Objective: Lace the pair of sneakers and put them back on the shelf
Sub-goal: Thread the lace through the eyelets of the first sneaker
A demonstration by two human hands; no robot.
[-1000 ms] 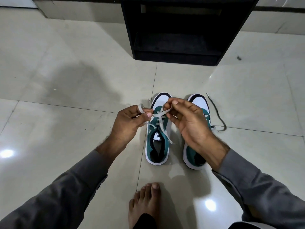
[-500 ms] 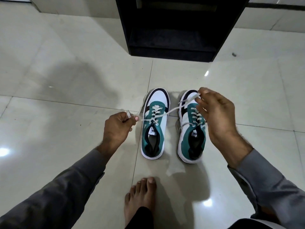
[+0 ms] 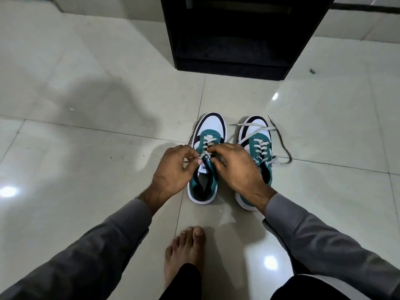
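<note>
Floor [image 3: 86,148] of pale glossy tiles fills the view and carries every item. Black shelf [image 3: 238,35] stands on it at the far edge, open front facing the person, well apart from the sneakers. Grey sleeves [image 3: 104,245] reach from the near edge toward the shelf, one on each arm. A bare foot [image 3: 186,250] rests flat on the tiles nearer the person than the sneakers, toes pointing at the shelf. The left sneaker [image 3: 208,131], teal and white with a dark toe band, sits upright on the floor, toe toward the shelf; the right sneaker [image 3: 257,139] sits just beside it, parallel, same orientation. Left hand [image 3: 173,169] is over the left sneaker's near side, fingers curled, thumb and forefinger pinching the white lace [image 3: 204,154] at the upper eyelets. Right hand [image 3: 238,167] comes in from the opposite side, partly covering the right sneaker's collar, fingertips pressed together on the same lace at the tongue. The right sneaker's lace [image 3: 281,139] is threaded through its eyelets, with loose ends trailing over its toe and onto the floor on the side away from the left sneaker.
</note>
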